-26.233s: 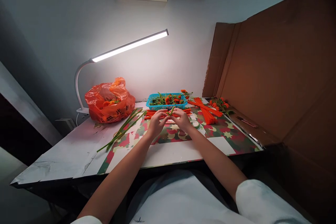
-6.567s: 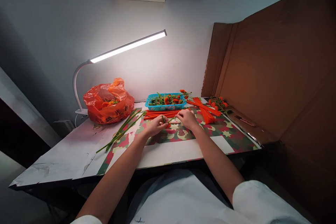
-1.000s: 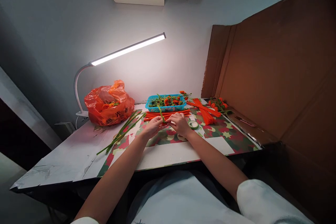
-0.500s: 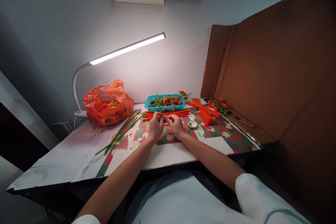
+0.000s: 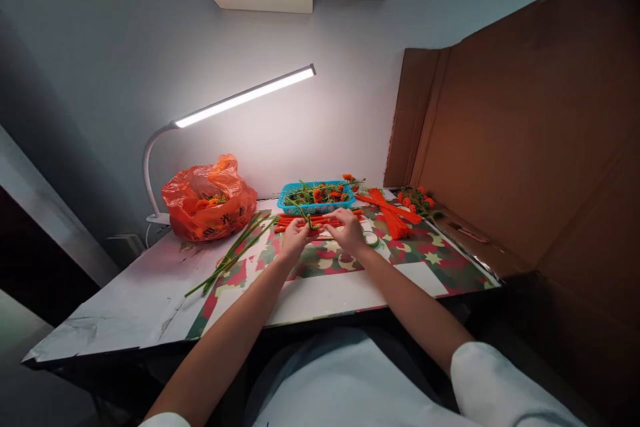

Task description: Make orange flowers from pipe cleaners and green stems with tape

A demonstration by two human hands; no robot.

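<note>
My left hand (image 5: 294, 241) is closed in a pinch on a thin green stem (image 5: 303, 212), which points up and to the left with a short bent piece at its base. Just to the right, my right hand (image 5: 349, 233) has its fingers bent and thumb turned toward the stem's lower end. Whatever sits between those fingertips is too small to make out. Behind both hands lies a row of orange fuzzy sticks (image 5: 286, 222). A roll of pale green tape (image 5: 371, 239) is partly covered by my right wrist.
A blue basket (image 5: 316, 209) with orange flowers stands at the back. Long green stems (image 5: 227, 262) and an orange plastic bag (image 5: 213, 217) lie left, under a lit lamp (image 5: 245, 97). Orange bundles (image 5: 393, 217) and more flowers (image 5: 416, 200) lie right, beside a cardboard wall (image 5: 500, 133).
My right hand has shifted a little right and up, away from my left hand, and now covers part of the tape roll. The green stem tilts further left.
</note>
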